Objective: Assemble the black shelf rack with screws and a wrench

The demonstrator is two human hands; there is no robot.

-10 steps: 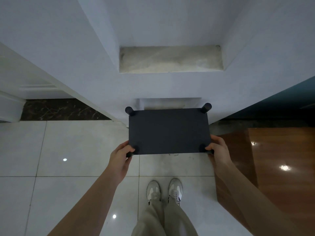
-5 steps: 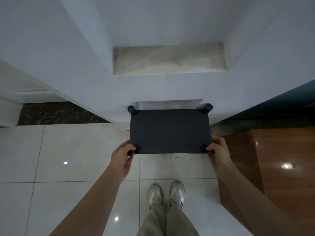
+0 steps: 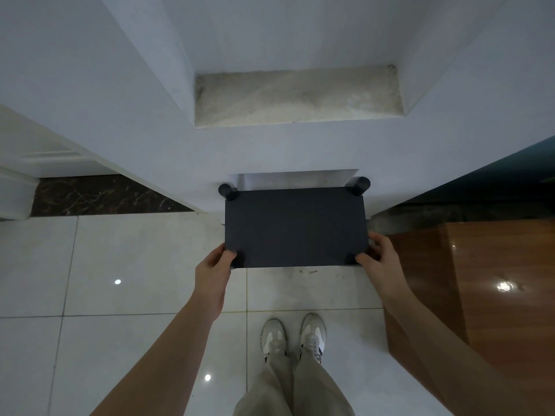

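Note:
The black shelf rack (image 3: 295, 226) is seen from above, its flat rectangular top facing me and round black posts at its corners. It stands close against the white wall, its far posts at the wall's foot. My left hand (image 3: 213, 271) grips the near left corner post, thumb on the top panel. My right hand (image 3: 379, 261) grips the near right corner post the same way. What lies under the top panel is hidden. No screws or wrench are in view.
A white wall (image 3: 120, 100) with a grey stone ledge (image 3: 297, 96) rises right behind the rack. White floor tiles (image 3: 135, 265) lie to the left, glossy brown wood flooring (image 3: 495, 295) to the right. My shoes (image 3: 292, 337) stand just behind the rack.
The rack and both hands have stayed nearly in place against the wall; the view has shifted slightly, and my grip on both near corners is unchanged.

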